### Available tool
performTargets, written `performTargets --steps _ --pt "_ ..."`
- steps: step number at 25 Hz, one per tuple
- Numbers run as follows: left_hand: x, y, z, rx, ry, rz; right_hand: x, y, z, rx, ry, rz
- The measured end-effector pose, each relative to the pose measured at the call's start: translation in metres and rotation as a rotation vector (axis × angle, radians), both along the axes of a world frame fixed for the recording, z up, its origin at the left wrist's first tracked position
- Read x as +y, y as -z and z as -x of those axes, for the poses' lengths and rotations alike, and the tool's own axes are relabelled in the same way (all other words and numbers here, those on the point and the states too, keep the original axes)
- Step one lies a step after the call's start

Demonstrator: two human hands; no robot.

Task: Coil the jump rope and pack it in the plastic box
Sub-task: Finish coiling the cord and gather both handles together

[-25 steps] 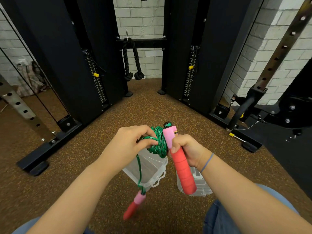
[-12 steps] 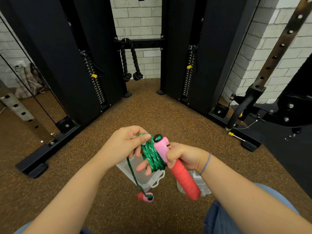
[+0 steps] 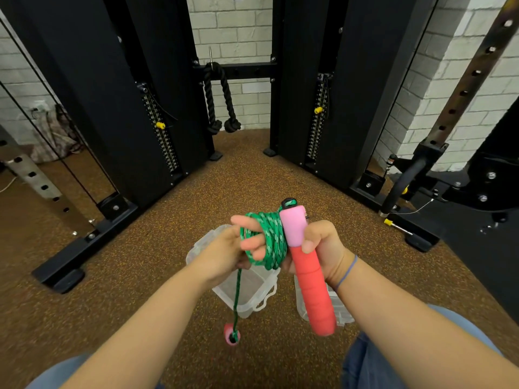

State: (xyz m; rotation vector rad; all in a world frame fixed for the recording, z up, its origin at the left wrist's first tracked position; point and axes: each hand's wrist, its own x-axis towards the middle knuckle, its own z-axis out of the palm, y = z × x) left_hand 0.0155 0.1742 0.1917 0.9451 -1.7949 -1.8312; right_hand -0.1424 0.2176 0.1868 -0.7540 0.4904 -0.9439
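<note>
The green jump rope is wound in several loops next to the pink top of a red handle. My right hand grips that handle upright. The fingers of my left hand pass through the loops and hold the rope. A single strand hangs down from it to the second handle, which dangles end-on just above the floor. The clear plastic box stands open on the floor below my hands, partly hidden by them. Its clear lid lies to the right, behind the red handle.
Brown speckled rubber floor all around. Black weight-stack columns stand left and right ahead, with a black rope attachment hanging between them. A black rack base lies at left, more black frame and a bar at right.
The left hand has swung the rope around the coil, its fingers now spread through the loops. The red handle is more upright. The dangling handle has risen and then dropped lower.
</note>
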Motion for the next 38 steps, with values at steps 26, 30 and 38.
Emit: performTargets --steps 26,30,38 --pt "-0.01 -0.012 -0.025 0.187 0.392 -0.472 0.0 -0.025 0.033 0.646 -0.037 0.172" --pt "-0.013 -0.016 -0.03 0.146 0.387 -0.384 -0.001 -0.019 0.032 0.813 -0.006 0.168" --pt "-0.023 -0.018 -0.037 0.238 0.194 -0.191 -0.005 -0.012 0.033 0.819 -0.194 0.186"
